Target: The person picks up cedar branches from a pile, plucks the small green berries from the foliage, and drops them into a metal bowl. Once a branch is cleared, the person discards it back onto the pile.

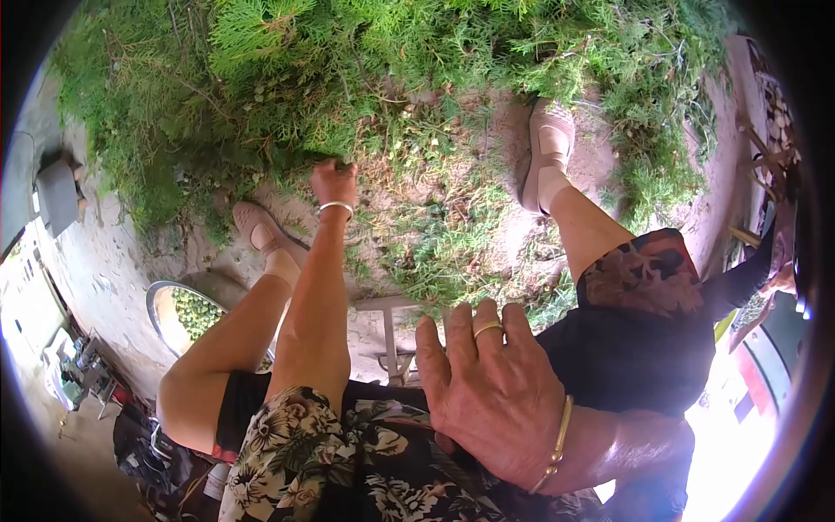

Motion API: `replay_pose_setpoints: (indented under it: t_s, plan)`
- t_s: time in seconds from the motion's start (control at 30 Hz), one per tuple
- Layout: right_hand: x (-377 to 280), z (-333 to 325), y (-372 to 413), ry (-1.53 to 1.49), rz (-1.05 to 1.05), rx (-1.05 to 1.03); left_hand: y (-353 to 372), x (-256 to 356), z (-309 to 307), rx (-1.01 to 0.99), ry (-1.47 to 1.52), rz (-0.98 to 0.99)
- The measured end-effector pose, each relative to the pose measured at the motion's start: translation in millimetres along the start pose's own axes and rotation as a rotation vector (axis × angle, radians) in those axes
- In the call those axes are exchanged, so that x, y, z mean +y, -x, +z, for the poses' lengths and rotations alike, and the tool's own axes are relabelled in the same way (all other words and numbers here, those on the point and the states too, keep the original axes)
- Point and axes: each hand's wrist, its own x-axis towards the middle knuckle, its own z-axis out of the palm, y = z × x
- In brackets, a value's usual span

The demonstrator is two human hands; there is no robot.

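Observation:
My left hand (335, 181), with a silver bracelet at the wrist, reaches down to the ground and is closed. Its fingers are curled at the edge of a pile of green conifer branches (261, 122), and what they hold, if anything, is hidden. My right hand (496, 391), wearing a gold ring and bracelet, is raised close in front of my body, back side up. Its fingers stretch out and nothing shows in them. Loose green sprigs (426, 244) and dry bits lie on the ground between my shoes.
A metal basin (153, 300) of small green cone-like pieces stands beside my left leg, partly hidden by it. A wooden stool frame (389, 326) shows below me. Sticks (770, 165) lie at the right. A grey object (58, 198) stands at the far left.

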Motion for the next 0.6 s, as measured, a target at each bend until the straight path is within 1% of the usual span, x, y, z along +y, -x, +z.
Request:
replay_pose_setpoints:
  t_s: [0.03,0.1,0.13,0.17,0.23,0.27,0.3,0.37,0.4,0.43,0.5,0.53,0.57,0.6]
  plan:
    - [0,0,1,0.011,-0.004,-0.006,7,15,-11,0.0,-0.003,0.002]
    - [0,1,2,0.02,-0.009,-0.008,26,39,-34,-0.181,0.949,-0.563]
    - [0,1,2,0.022,-0.02,-0.009,30,24,-33,-0.295,1.206,-0.559]
    - [0,1,3,0.022,-0.031,-0.009,37,25,-33,-0.294,1.205,-0.558]
    - [-1,2,3,0.011,-0.027,-0.008,51,37,-33,-0.316,1.597,-0.717]
    - [-1,3,4,0.0,-0.021,-0.008,54,42,-33,-0.418,1.607,-0.691]
    - [-1,3,4,0.0,-0.021,-0.008,55,49,-29,-0.418,1.607,-0.691]
    - [-1,2,6,-0.005,-0.011,-0.01,56,66,-13,-0.292,1.141,-0.601]
    - [0,2,6,-0.007,-0.008,-0.01,54,73,-2,-0.289,1.045,-0.514]
    - [0,2,7,-0.005,-0.005,0.0,53,84,6,-0.274,0.833,-0.388]
    - [1,2,8,-0.003,0.004,0.01,42,77,43,-0.153,0.506,0.014]
    - [2,2,8,-0.003,0.008,0.01,42,88,46,-0.086,0.364,0.105]
    - [2,2,8,-0.005,0.013,0.008,39,91,50,-0.092,0.366,0.107]
    - [2,2,8,-0.007,0.017,0.006,34,90,57,0.009,0.108,0.227]
